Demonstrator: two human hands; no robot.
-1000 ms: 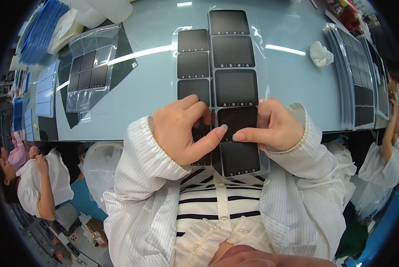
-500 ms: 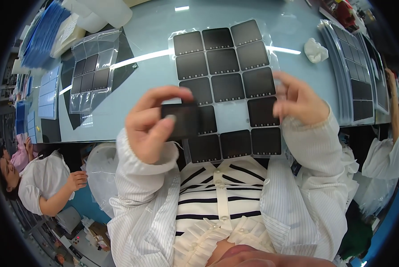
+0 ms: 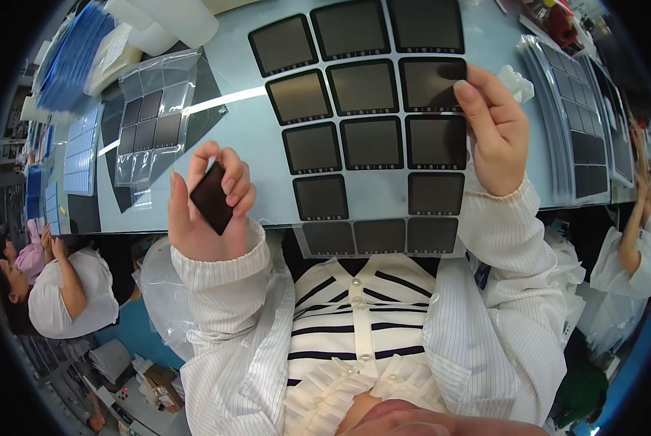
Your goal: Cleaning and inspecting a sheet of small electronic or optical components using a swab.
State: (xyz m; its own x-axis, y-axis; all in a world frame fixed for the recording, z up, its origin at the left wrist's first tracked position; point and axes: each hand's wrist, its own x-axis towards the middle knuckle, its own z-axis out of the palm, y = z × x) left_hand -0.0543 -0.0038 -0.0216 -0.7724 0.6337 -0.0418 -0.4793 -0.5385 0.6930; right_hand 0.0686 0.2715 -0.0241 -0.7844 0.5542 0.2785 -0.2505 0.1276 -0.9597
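My left hand [image 3: 191,236] is held near the table's front edge, with its fingers curled round a small dark rectangular panel [image 3: 213,200]. This panel tilts on one corner, apart from the sheet. My right hand [image 3: 498,138] pinches the right edge of a clear pocket sheet [image 3: 376,178], thumb on top near a panel in an upper row. Dark, black-bordered panels [image 3: 362,87] fill most pockets in rows of three. In a lower row, the pale tabletop shows through the middle pocket. The sheet's far part is raised off the table, and its near end reaches the front edge.
A smaller clear pocket sheet [image 3: 151,120] with several dark panels lies on the left. Stacked filled sheets [image 3: 569,116] stand at the right, near crumpled white tissue [image 3: 516,83]. Blue sheets [image 3: 78,62] and white containers [image 3: 169,22] are at the back left. Co-workers sit at both sides.
My right hand has moved up along the sheet's edge and lifted its far part. My left hand has drawn back to the left, away from the sheet, still holding the panel.
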